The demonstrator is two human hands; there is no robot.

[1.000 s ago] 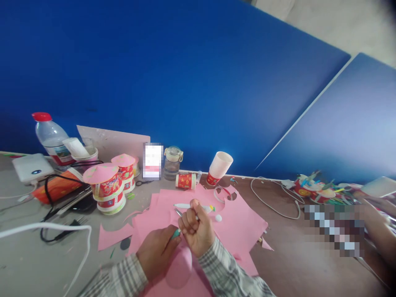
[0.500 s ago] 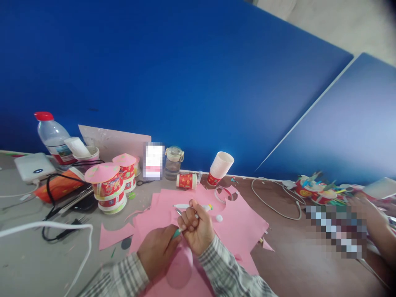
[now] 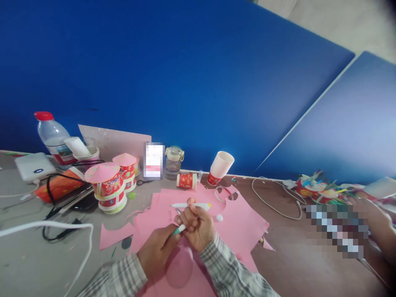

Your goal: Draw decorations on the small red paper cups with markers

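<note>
My left hand (image 3: 156, 249) is closed around the green end of a small green-and-white marker (image 3: 180, 229). Curled fingers of my right hand (image 3: 198, 229) meet the marker's white end, so both hands touch it. A white pen with a yellow end (image 3: 201, 205) runs crosswise behind my right fingers; whether they grip it I cannot tell. A thin silvery tip (image 3: 178, 210) shows beside those fingers. Below my hands is a round, pale, see-through-looking shape (image 3: 179, 270) over stacked pink paper (image 3: 244, 222). A small white cap-like piece (image 3: 219, 218) lies to the right.
Red paper cups with pink cone tops (image 3: 103, 185) stand left, near cables (image 3: 89, 243) and a bottle (image 3: 54, 136). Behind the paper are a lying red cup (image 3: 186, 180), a lidded jar (image 3: 174, 163) and stacked cups (image 3: 220, 167). Another person's hand (image 3: 371, 216) is at right.
More of the marker's white part now shows between my hands. The white pen has shifted slightly left and lies a little more level. The other things stay put.
</note>
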